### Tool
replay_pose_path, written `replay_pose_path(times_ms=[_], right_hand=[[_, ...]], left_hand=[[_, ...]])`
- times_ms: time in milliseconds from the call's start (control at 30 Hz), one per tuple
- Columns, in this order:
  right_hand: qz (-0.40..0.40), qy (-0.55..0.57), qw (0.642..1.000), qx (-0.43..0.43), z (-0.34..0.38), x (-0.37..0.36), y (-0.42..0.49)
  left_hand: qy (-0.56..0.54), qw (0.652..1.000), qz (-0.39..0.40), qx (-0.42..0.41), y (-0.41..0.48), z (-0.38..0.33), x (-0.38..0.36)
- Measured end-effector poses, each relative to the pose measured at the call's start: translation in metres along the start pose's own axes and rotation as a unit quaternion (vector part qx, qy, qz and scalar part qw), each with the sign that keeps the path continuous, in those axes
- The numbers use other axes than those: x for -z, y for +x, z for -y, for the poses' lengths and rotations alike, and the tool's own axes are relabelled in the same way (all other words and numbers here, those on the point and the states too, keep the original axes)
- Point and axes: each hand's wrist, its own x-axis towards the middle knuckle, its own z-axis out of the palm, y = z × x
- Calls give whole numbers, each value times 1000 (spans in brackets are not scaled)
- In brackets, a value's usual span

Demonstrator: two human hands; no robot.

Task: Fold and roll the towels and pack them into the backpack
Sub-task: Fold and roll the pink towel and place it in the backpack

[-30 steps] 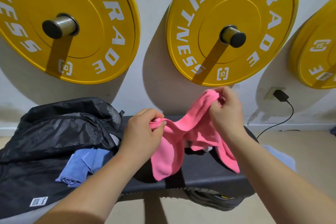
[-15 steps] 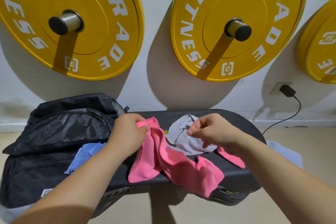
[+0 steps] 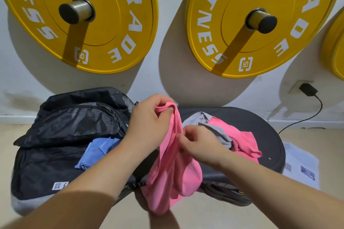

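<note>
**Pink towel hangs lengthwise between both hands**

I see the left hand [image 3: 149,124] gripping the top end of the pink towel [image 3: 173,176], with fingers and thumb curled round a bunched corner. The right hand [image 3: 201,145] pinches the same towel lower down, at its edge. The towel's long axis runs almost vertical: the top end points up at the wall, the lower end hangs past the front edge of the counter [image 3: 260,122]. More pink cloth lies on the counter beside a grey towel [image 3: 214,128]; whether it is the same piece I cannot tell. At the left, the black backpack [image 3: 74,117] lies open with a blue towel [image 3: 95,152] inside
</note>
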Motion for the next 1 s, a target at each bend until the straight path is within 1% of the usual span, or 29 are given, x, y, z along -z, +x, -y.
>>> replay_pose_path(times_ms=[67, 100, 167, 233, 267, 300, 367, 400, 433, 467, 500, 600, 667, 733, 800, 833, 900, 933, 967, 1000], right_hand=[[-9, 6, 1000, -11, -4, -1, 2], [-7, 33, 999, -22, -5, -2, 3], [-11, 127, 990, -54, -5, -2, 4], [-28, 209, 975, -68, -1, 1, 7], [-43, 233, 969, -65, 3, 3, 7], [-61, 242, 967, -59, 7, 6, 8], [-109, 218, 969, -47, 15, 12, 8], [-129, 207, 969, -40, 17, 15, 8], [-136, 209, 968, -33, 18, 19, 9], [-126, 222, 966, -30, 20, 22, 8], [-98, 242, 965, -28, 23, 26, 7], [7, 287, 957, -28, 30, 34, 2], [51, 312, 949, -24, 32, 37, -1], [78, 326, 942, -14, 31, 43, -3], [82, 297, 951, 4, 28, 49, -4], [64, 244, 967, 15, 24, 52, -4], [-1, 71, 997, 41, 13, 56, -2], [-36, -10, 998, 46, 7, 57, -1], [-65, -68, 995, 42, 1, 58, 0], [-91, -98, 991, 32, -3, 59, 1]], left_hand=[[-10, 1000, -18, 0, 3, 1, 7], [-11, 1000, -26, -2, 4, 4, 10], [-8, 999, -43, -5, 8, 9, 15], [3, 999, -32, -4, 11, 14, 20], [11, 1000, -1, -5, 11, 16, 22], [21, 998, 50, -8, 11, 18, 23], [35, 985, 168, -19, 6, 20, 22], [37, 977, 206, -28, 3, 20, 20], [36, 973, 222, -42, 0, 19, 18], [33, 973, 219, -57, -2, 18, 16], [28, 977, 202, -68, -3, 16, 14], [14, 987, 138, -77, -5, 9, 9], [5, 989, 132, -66, -8, 8, 6], [-9, 991, 128, -26, -10, 6, 4], [-33, 994, 100, 7, -8, 5, 2], [-55, 995, 84, 20, -6, 4, 2], [-86, 994, 53, 44, -2, 3, 4], [-89, 994, 37, 50, 1, 3, 6], [-93, 994, 23, 54, 3, 3, 8], [-99, 993, 11, 59, 5, 5, 11]])
